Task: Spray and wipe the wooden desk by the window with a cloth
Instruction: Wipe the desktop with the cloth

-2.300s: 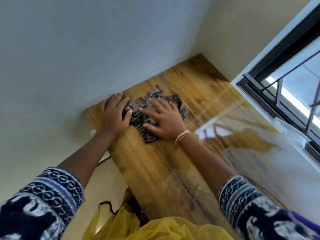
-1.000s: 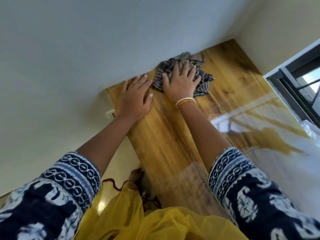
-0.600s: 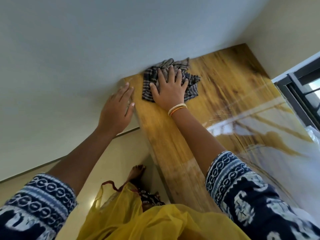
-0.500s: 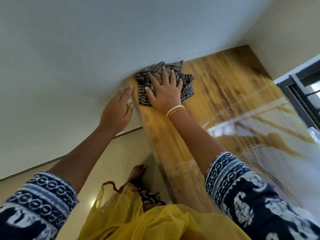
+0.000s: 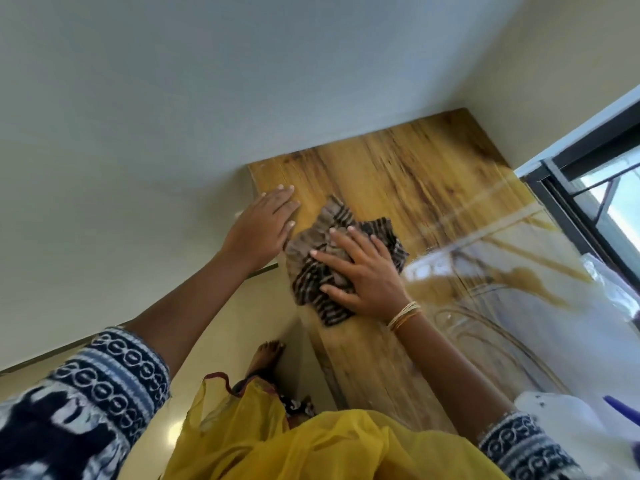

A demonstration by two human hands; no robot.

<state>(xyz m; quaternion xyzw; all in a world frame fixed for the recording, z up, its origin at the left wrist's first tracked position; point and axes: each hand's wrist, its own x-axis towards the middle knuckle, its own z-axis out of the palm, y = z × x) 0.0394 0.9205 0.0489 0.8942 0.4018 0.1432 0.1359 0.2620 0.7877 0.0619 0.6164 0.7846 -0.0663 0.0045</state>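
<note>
Sleeve (image 5: pixel 104 382), dark blue w/ white pattern, is showing at lower left. Left hand (image 5: pixel 265 225) is lying flat w/ fingers straight and close together, pressing on the desk (image 5: pixel 408 174) at its left edge, next to the wall (image 5: pixel 173 98). Bare foot (image 5: pixel 265 355) is standing on the floor below, beside the desk's edge, w/ yellow fabric (image 5: pixel 294 445) bunching under it in view. Cloth (image 5: pixel 311 268), dark and striped, is lying crumpled on the desk just right of the left hand; right hand (image 5: pixel 367 275) is pressing on it, fingers spread wide and straight. Bangles (image 5: pixel 403 315) are sitting on that wrist. Window frame (image 5: pixel 571 202) is running along the right side, glare covering the desktop near it. No writing readable anywhere.
</note>
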